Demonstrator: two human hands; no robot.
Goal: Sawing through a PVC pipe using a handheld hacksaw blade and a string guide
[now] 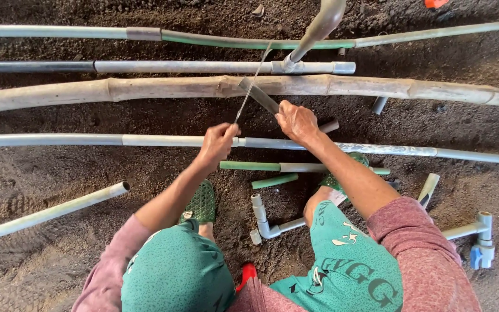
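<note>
Crouching on dark, crumbly soil, I am gripping a thin hacksaw blade (253,81) in my left hand (219,142), its long axis slanting up and away to the right, while my right hand (297,120) is closed around a short grey pipe piece (259,95). Both are hovering over a smooth grey pipe (145,140) running left to right, just before one rough bamboo pole (145,89).

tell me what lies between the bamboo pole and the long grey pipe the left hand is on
In the head view, mostly bare soil. The right hand sits there holding a hacksaw, and a short pipe stub lies beside it.
</note>
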